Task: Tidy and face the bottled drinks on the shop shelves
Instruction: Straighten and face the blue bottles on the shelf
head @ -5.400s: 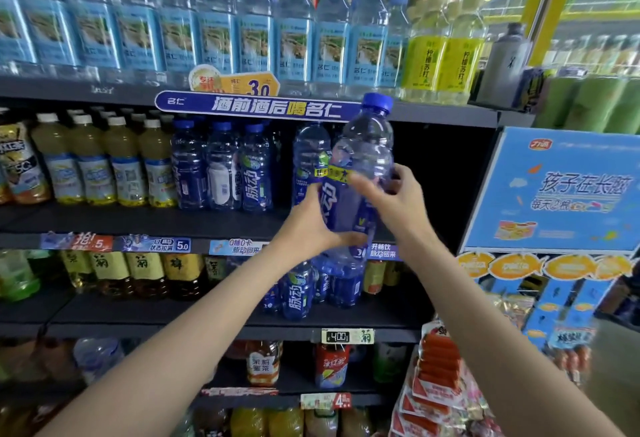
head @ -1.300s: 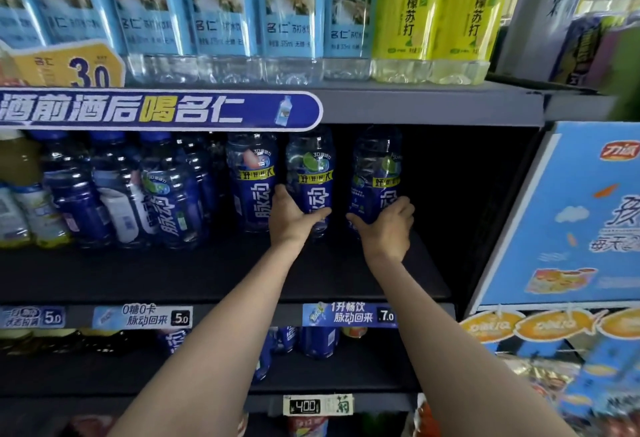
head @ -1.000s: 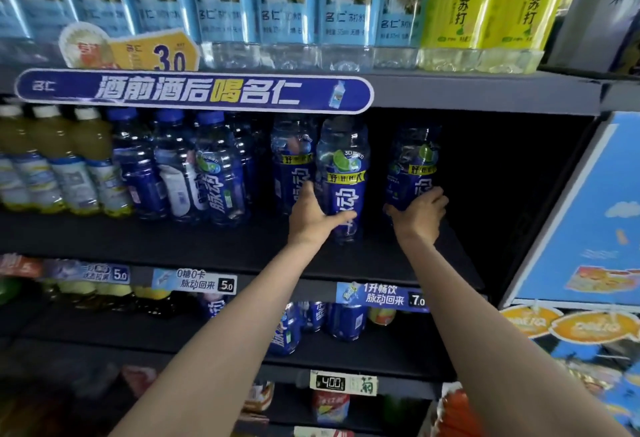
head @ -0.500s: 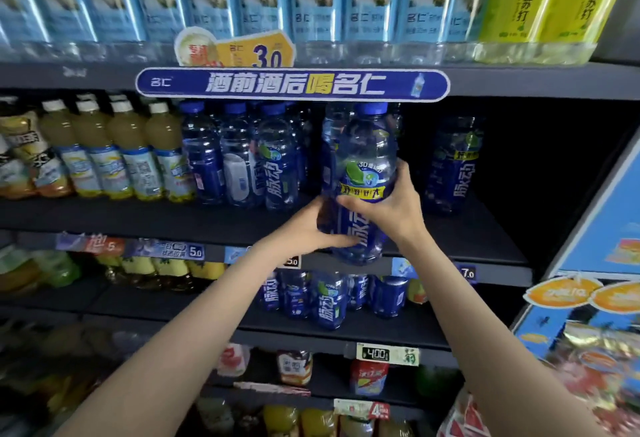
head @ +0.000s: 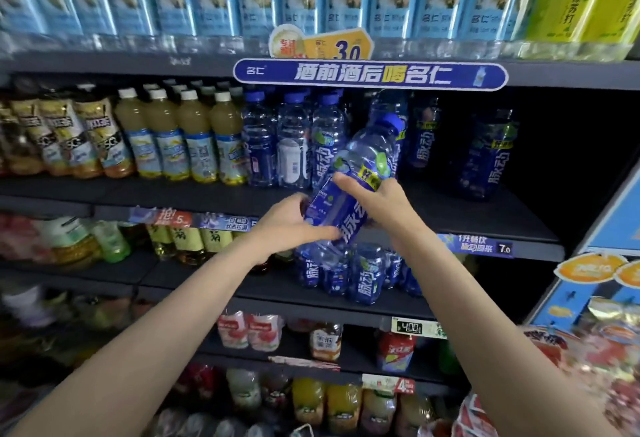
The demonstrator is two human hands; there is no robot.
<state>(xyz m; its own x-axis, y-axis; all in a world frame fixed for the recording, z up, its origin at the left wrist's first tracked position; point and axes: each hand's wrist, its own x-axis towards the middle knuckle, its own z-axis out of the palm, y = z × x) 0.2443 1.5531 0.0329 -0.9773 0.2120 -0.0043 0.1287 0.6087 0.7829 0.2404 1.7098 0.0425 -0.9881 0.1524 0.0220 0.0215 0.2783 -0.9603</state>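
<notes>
Both hands, left (head: 294, 225) and right (head: 381, 201), grip a tilted blue bottle (head: 349, 194) just before the shelf (head: 485, 218). Full, likely heavy and slick; its labelled waist seems the best hold.

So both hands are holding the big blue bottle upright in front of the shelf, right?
Not upright. The head view shows the big blue bottle tilted, cap leaning up to the right, with the left hand near its base and the right hand around its middle, in front of the shelf.

Shelf banner (head: 370, 74): "酒前酒后喝名仁". Yellow tag (head: 337, 44): "3.0". Price strip (head: 481, 245): "7.0". Held bottle (head: 349, 194): "脉动".
</notes>
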